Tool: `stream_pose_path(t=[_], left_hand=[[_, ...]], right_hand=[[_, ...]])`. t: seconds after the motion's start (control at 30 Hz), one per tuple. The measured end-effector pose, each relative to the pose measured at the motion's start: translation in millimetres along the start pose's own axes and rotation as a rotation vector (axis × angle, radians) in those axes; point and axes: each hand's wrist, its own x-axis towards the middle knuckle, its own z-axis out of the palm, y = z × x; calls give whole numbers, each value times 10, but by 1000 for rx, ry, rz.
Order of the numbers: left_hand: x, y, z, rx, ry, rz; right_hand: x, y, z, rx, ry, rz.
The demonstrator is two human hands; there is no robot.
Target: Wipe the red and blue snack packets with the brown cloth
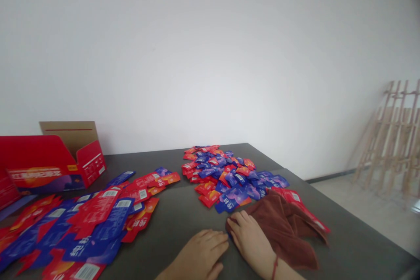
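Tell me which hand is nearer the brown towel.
The right hand is nearer, lying against the edge of the brown towel. The left hand lies further left, apart from the towel.

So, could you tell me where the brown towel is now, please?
In the head view, the brown towel sits right of centre, against the right hand, just below the sachet pile.

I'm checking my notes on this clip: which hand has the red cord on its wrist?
The right hand, lying against the brown towel, wears the red cord; the left hand shows a bare wrist.
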Motion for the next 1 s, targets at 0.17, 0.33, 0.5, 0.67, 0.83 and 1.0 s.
stream_pose_path(t=[0.17,0.33,0.5,0.67,0.83,1.0], left_hand=[[8,-109,146,2,-68,-20],[4,-163,154,16,-76,-13],[-5,-192,180,26,-26,-6],[-32,-255,151,58,-33,-12],[-17,-208,83,106,-23,-44],[16,-102,10,139,-18,-66]], right_hand=[[15,95,-146,68,7,-30],[-147,510,-330,-143,-5,110],[-174,456,-142,-283,-51,157],[7,205,-2,-269,-39,118],[116,44,8,-143,-39,71],[128,-176,41,-13,-38,-25]])
